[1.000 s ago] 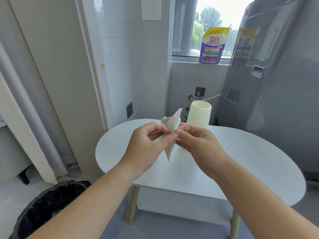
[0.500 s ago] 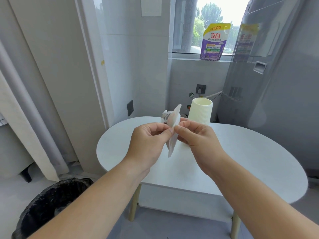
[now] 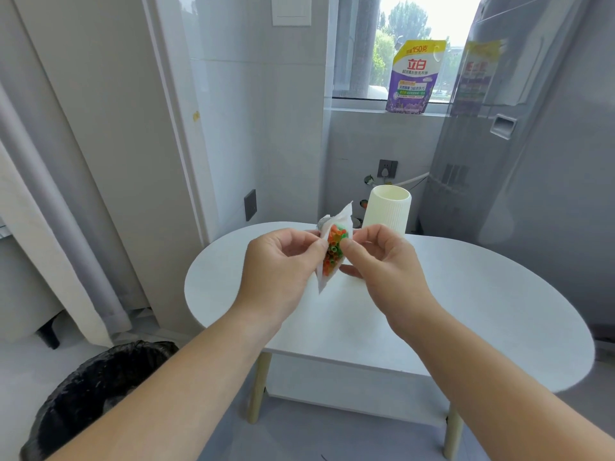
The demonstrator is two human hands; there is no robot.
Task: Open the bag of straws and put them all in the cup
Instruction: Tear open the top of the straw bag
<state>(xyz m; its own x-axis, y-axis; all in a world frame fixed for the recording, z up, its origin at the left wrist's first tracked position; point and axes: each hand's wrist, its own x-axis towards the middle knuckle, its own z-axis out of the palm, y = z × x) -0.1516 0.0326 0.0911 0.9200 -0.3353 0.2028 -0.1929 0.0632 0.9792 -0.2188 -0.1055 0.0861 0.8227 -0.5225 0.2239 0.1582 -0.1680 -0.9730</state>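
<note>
Between left hand, right hand, bag

Both arms are bare. The left forearm shows at 7 o'clock and the right forearm at 5 o'clock, each uncovered right up to the wrist. The left grip and right grip are bare hands, with knuckles and finger creases plainly lit.
</note>
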